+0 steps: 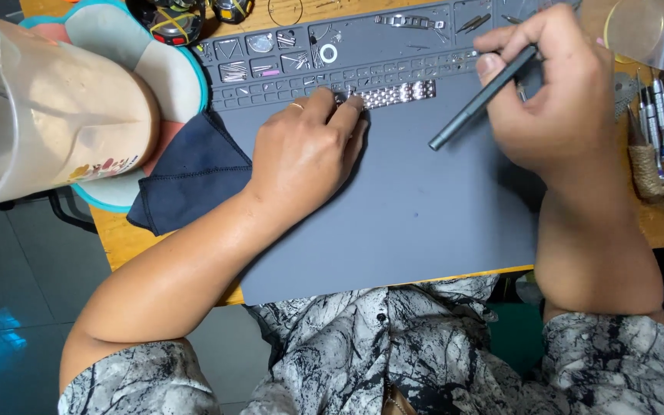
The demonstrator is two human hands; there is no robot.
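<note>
Left hand point(305, 150) pins metal watch band point(397, 94) (palm down); right hand point(555, 92) pinches slim tool point(479, 100).

Left hand point(305, 150) flat, right hand point(551, 88) pinching

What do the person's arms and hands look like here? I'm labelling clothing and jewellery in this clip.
Both forearms are bare. Short sleeves of a grey, black and white marble-patterned buttoned shirt end near the elbows. The left hand wears a thin gold ring on one finger. The right hand shows no ring, watch or glove.
</note>
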